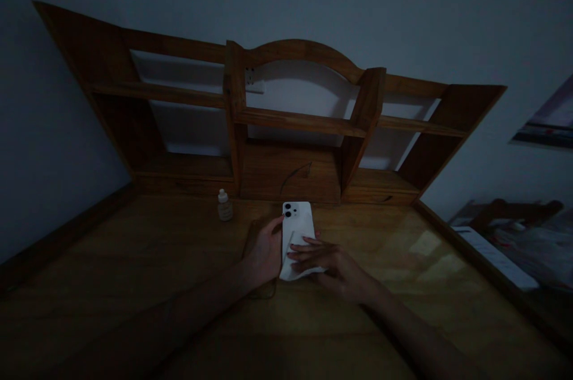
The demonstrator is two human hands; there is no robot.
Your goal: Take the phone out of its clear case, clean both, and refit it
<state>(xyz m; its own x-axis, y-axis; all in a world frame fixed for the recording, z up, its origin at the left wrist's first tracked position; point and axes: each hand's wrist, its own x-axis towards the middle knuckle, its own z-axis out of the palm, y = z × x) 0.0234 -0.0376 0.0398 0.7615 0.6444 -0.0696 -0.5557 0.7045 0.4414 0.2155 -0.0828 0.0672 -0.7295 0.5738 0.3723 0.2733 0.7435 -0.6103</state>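
A white smartphone (299, 217) is held above the desk with its back and camera lenses facing me. My left hand (265, 249) grips it along its left edge, the thumb near the lenses. Over the lower part of the phone's back lies a white tissue (293, 269). My right hand (324, 260) presses this tissue against the phone with its fingers laid across it. Under my left hand, partly hidden, a clear phone case (267, 292) rests on the desk.
A small dropper-type bottle (224, 207) stands left of the phone. Behind it rises a wooden shelf unit (295, 120) against the wall, with a power socket (249, 76). To the right, beyond the desk (179, 249), are a white flat object (495, 258) and plastic bags (546, 249).
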